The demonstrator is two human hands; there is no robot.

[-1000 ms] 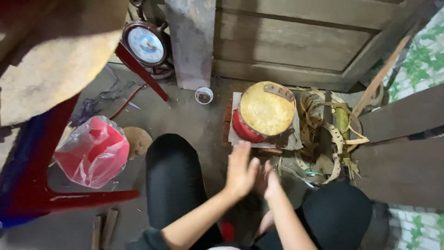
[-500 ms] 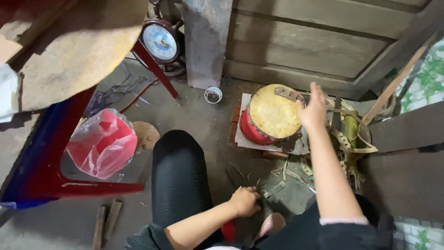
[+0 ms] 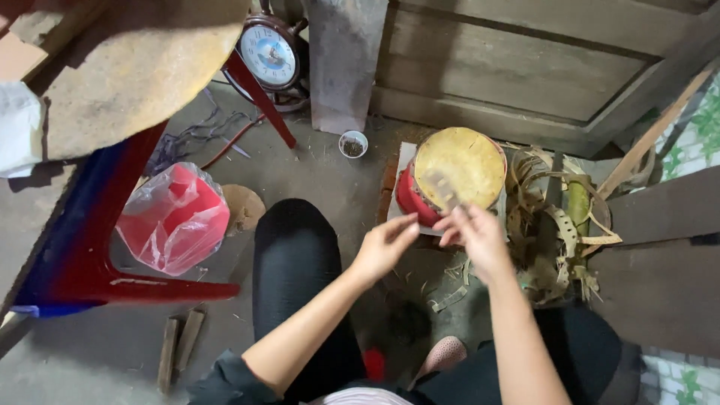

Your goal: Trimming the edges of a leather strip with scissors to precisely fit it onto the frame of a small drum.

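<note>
The floor (image 3: 330,172) is bare grey concrete, dusty, with a wooden wall behind. I take the round yellow wooden block (image 3: 460,166) as my landmark; it lies on a red base, on a pale board.

Just in front of the block, my right hand (image 3: 474,236) holds a small flat strip (image 3: 442,189), which looks like a leaf or bamboo piece. The fingers (image 3: 457,217) are closed on its lower end in a pinch, and its upper end stands over the near edge of the block. My left hand (image 3: 384,244) is just left of the right one, fingers half open and holding nothing, the tips almost touching the right hand.

To the right of the block is a heap of dry strips and a green stalk (image 3: 577,206). To the left, near the wall, stands a small white cup (image 3: 353,143); farther left, a clock (image 3: 268,54) and a red plastic bag (image 3: 174,217) beside a red and blue chair frame.

I think the main risk is the grip. The strip is thin and held only at one end, so it can slip or bend and fall among the scraps below, where it is hard to find again. Its edge may also cut a finger, because both hands are so close together. I cannot tell if the strip is sharp.
</note>
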